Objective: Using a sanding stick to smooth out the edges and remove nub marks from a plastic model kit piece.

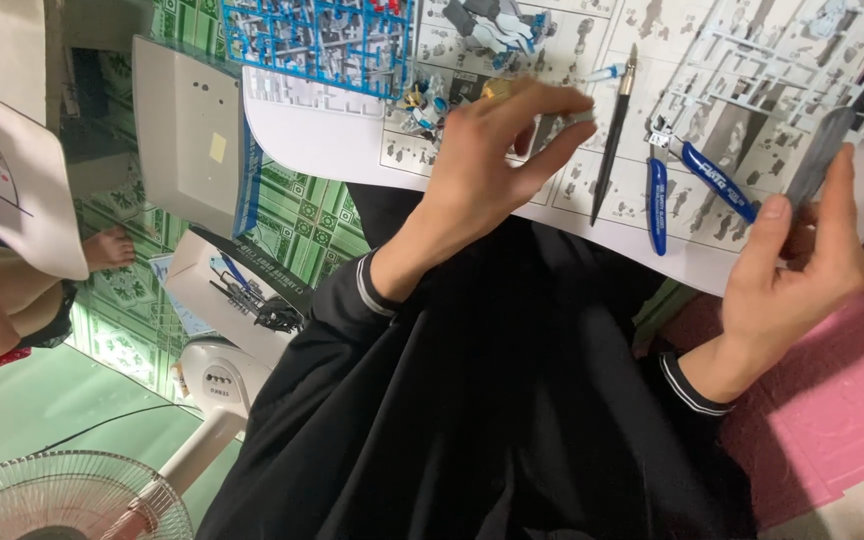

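Note:
My left hand [487,170] reaches over a white instruction sheet [332,140] and pinches a small grey plastic part [582,116] between thumb and fingertips. My right hand [802,270] is at the right and grips a flat grey sanding stick [820,155], which stands tilted over the sheet's edge. A black hobby knife [614,135] and blue-handled nippers [687,180] lie on the sheet between the two hands. Small blue and gold model pieces [422,105] sit just left of my left hand. Both arms wear black sleeves.
A blue parts frame [322,40], pale grey parts frames [772,60] and a partly built model figure [497,25] lie at the top. A white box lid [187,130], a tool box [242,290] and a fan [62,495] are left. Another person's foot [107,248] rests far left. A pink mat [832,400] lies right.

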